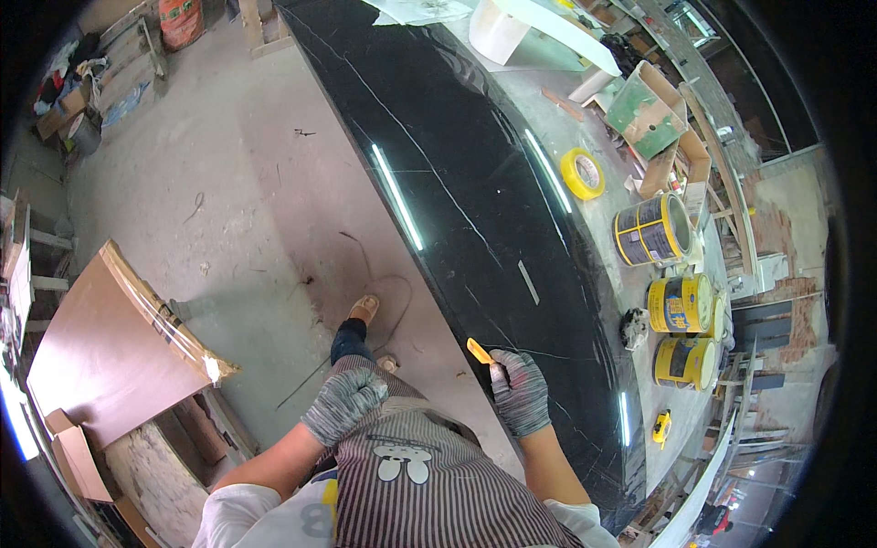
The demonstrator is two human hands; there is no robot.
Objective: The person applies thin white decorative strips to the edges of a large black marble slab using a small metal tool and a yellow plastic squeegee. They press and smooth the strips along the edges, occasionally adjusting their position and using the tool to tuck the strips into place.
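My right hand (521, 393), in a grey striped knit glove, is closed round a small flat yellow tool (479, 351). The tool's yellow end sticks out past the thumb; its exact kind is unclear. Hand and tool are over the near-left edge of a glossy black stone slab (429, 137) with white veins. In a matching glove, my left hand (345, 402) is curled closed in front of my striped apron (411, 475). Whatever its fingers may hold is hidden. A thin pale strip (528, 282) shows on the slab's surface ahead of my right hand.
Right of the slab stand a yellow tape roll (582, 173), a dark-and-yellow can (652, 229), yellow tins (679, 305) and a yellow tape measure (661, 427). Cardboard boxes (647, 110) sit farther back. On the left a large brown panel (119, 338) leans over the concrete floor (247, 183).
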